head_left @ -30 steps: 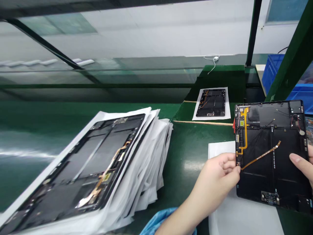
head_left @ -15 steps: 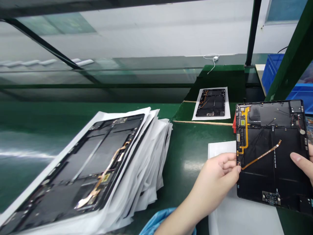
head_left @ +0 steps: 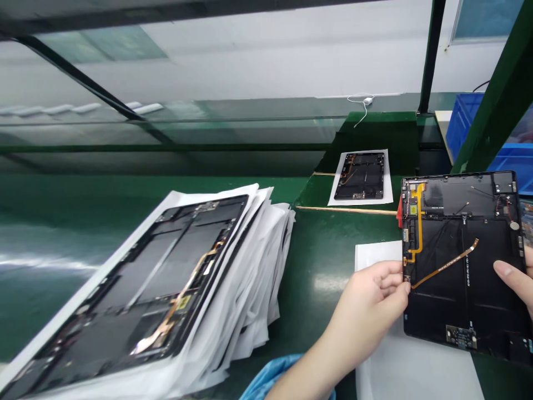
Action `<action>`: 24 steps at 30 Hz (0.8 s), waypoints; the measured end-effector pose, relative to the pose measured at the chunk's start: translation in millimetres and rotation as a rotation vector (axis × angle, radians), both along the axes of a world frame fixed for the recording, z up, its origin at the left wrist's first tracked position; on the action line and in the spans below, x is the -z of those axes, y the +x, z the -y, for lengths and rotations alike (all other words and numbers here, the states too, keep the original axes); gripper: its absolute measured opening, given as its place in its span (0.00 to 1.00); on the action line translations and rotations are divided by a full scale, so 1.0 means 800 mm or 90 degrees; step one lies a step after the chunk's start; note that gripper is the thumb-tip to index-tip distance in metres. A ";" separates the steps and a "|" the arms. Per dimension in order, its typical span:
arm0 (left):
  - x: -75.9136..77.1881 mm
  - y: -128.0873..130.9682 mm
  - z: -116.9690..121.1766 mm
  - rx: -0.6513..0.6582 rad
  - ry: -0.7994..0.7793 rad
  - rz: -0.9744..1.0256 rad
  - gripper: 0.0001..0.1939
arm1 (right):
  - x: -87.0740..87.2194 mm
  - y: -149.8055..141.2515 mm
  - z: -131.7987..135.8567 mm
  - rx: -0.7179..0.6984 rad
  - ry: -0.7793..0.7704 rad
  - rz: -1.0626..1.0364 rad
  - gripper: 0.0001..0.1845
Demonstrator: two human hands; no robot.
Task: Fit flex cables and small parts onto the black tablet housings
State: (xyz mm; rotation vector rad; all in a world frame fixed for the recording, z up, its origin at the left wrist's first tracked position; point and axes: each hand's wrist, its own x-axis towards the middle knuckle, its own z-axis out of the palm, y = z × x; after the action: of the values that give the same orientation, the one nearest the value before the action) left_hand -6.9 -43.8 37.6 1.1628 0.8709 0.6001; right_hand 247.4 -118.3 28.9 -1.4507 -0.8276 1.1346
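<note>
A black tablet back housing (head_left: 441, 311), its inner side facing me, is held up tilted at the right. Orange flex cables and small circuit boards show inside it. My left hand (head_left: 375, 303) pinches its left edge near the lower end of the loose flex cable. My right hand (head_left: 518, 280), partly cut off by the frame edge, grips the right edge with the thumb on the inner face. Below the housing lies a white sheet (head_left: 420, 366) on the green table (head_left: 328, 261).
A stack of similar housings (head_left: 166, 278) interleaved with white sheets (head_left: 254, 311) stands at the left. Farther back, another housing (head_left: 360, 175) lies on white paper. A green post (head_left: 495, 89) and blue crates (head_left: 462, 119) are at the right. A white cable (head_left: 366, 101) sits at the back.
The view has shifted very slightly. Both hands keep the same hold on the housing, which stays in place.
</note>
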 end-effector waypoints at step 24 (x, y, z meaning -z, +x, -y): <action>-0.004 -0.002 -0.001 0.012 0.012 -0.017 0.06 | -0.003 -0.004 -0.001 0.015 0.003 -0.013 0.25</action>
State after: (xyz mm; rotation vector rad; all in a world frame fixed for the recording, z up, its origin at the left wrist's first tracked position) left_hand -8.4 -43.3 40.8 1.1971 0.8779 0.5794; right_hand 244.2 -117.2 31.3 -1.4385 -0.7962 1.1273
